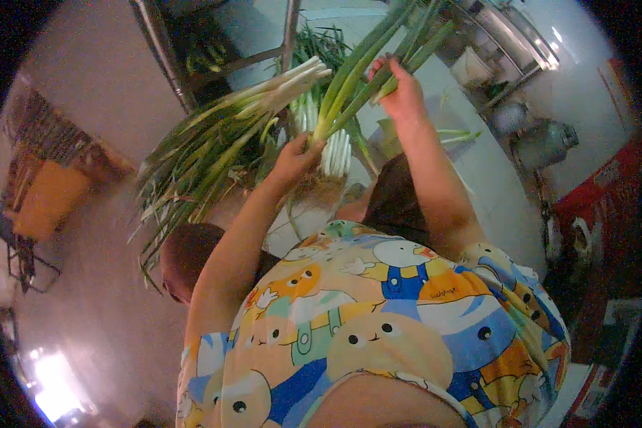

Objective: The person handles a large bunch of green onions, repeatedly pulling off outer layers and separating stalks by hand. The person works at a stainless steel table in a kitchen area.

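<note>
Long green onions (348,88) stretch between my two hands, their pale lower ends toward me and their green leaves running up past the top rim. My left hand (299,155) is closed around the pale stem end. Higher up, my right hand (404,91) grips the green leaves, thumb on top. Left of them lies a pile of green onions (219,128), white ends pointing up and right, leaves hanging down at left. Below the held stalks, more green onions (336,152) show white stems and brown roots, partly hidden by my left hand.
Loose green onion pieces (457,136) lie on the pale tiled floor at right. A metal rack leg (163,53) stands at upper left. A white bucket (471,67) and a metal pot (545,142) are at right. An orange box (53,198) sits far left.
</note>
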Action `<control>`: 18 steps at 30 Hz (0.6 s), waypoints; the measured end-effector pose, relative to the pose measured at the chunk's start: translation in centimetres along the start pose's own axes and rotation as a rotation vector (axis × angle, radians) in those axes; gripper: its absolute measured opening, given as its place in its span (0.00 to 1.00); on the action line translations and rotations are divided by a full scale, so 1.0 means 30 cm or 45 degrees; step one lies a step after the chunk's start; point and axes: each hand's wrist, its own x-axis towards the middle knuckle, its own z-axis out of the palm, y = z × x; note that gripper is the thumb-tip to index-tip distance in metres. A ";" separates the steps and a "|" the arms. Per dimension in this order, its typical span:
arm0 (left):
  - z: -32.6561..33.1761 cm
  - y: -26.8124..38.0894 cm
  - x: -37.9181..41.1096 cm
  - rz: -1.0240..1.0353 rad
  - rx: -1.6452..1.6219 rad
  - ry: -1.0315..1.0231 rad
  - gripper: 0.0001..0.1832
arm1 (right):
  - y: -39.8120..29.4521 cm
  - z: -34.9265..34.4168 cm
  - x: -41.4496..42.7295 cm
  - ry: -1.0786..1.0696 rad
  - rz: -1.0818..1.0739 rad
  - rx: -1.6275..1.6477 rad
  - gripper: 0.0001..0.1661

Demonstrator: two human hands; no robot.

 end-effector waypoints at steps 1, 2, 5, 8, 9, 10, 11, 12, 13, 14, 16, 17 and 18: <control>0.003 -0.006 0.000 -0.013 0.023 0.006 0.16 | -0.050 -0.034 0.022 -0.068 -0.013 0.071 0.11; 0.008 -0.014 -0.003 -0.027 0.047 0.017 0.16 | -0.132 -0.065 0.057 -0.068 0.033 0.069 0.11; 0.011 -0.021 -0.009 -0.015 0.109 0.060 0.15 | -0.370 -0.174 0.158 0.036 -0.336 0.020 0.13; 0.004 -0.021 -0.022 -0.027 0.227 0.124 0.17 | -0.572 -0.323 0.214 -0.041 -0.411 0.200 0.12; 0.000 -0.020 -0.026 -0.042 0.232 0.112 0.17 | -0.619 -0.372 0.228 0.006 -0.438 0.264 0.11; -0.002 -0.022 -0.032 -0.010 0.218 0.086 0.18 | -0.670 -0.412 0.244 0.035 -0.512 0.212 0.13; -0.004 -0.022 -0.036 -0.070 0.228 0.108 0.18 | -0.713 -0.453 0.256 0.179 -0.601 0.176 0.14; -0.007 -0.023 -0.048 -0.078 0.222 0.113 0.19 | -0.745 -0.494 0.243 0.321 -0.704 0.124 0.16; -0.009 -0.021 -0.057 -0.098 0.222 0.116 0.19 | -0.768 -0.538 0.225 0.395 -0.769 0.070 0.16; -0.010 -0.017 -0.066 -0.067 0.238 0.158 0.19 | -0.784 -0.582 0.201 0.468 -0.840 -0.002 0.15; -0.009 0.002 -0.079 -0.067 0.293 0.247 0.19 | -0.792 -0.648 0.138 0.609 -0.847 -0.080 0.15; -0.007 0.016 -0.088 0.008 0.259 0.255 0.18 | -0.757 -0.671 0.108 0.591 -0.748 -0.148 0.14; -0.008 0.033 -0.099 0.020 0.234 0.287 0.17 | -0.714 -0.686 0.069 0.626 -0.653 -0.207 0.13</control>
